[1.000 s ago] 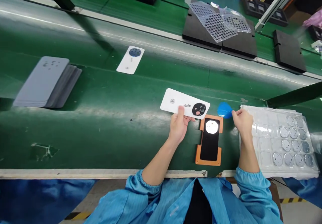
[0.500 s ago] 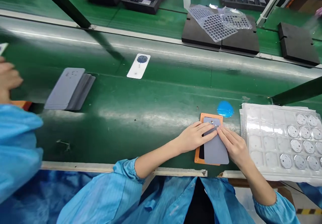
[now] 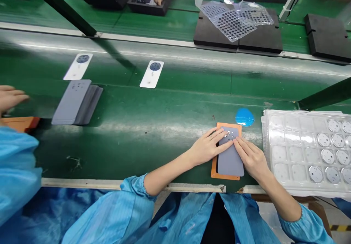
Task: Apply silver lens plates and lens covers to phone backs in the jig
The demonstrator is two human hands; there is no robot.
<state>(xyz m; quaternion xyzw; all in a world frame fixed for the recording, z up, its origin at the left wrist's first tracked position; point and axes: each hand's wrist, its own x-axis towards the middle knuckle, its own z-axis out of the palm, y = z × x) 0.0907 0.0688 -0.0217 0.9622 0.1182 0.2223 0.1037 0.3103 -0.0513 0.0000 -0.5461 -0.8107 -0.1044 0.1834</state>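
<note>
A grey panel (image 3: 231, 160) with small holes near its top lies over an orange frame (image 3: 214, 167) at the table's front edge. My left hand (image 3: 205, 148) rests on the panel's upper left, its fingers spread across the surface near the holes. At the panel's right edge my right hand (image 3: 252, 158) has its fingertips pressed together, touching the panel beside my left fingertips. Just behind the frame lies a blue round film (image 3: 245, 117).
Right of my hands is a clear tray (image 3: 298, 138) with round discs. A grey panel stack (image 3: 72, 103) and white panels (image 3: 151, 74) (image 3: 78, 66) lie left. A co-worker's hand (image 3: 12, 97) is at far left. Black foam blocks (image 3: 215, 33) and slanted posts stand beyond.
The grey panel has shifted left, lying squarer over the orange frame, with both hands still on it. A second white panel now lies behind the grey stack, and the co-worker's left-side hand is empty.
</note>
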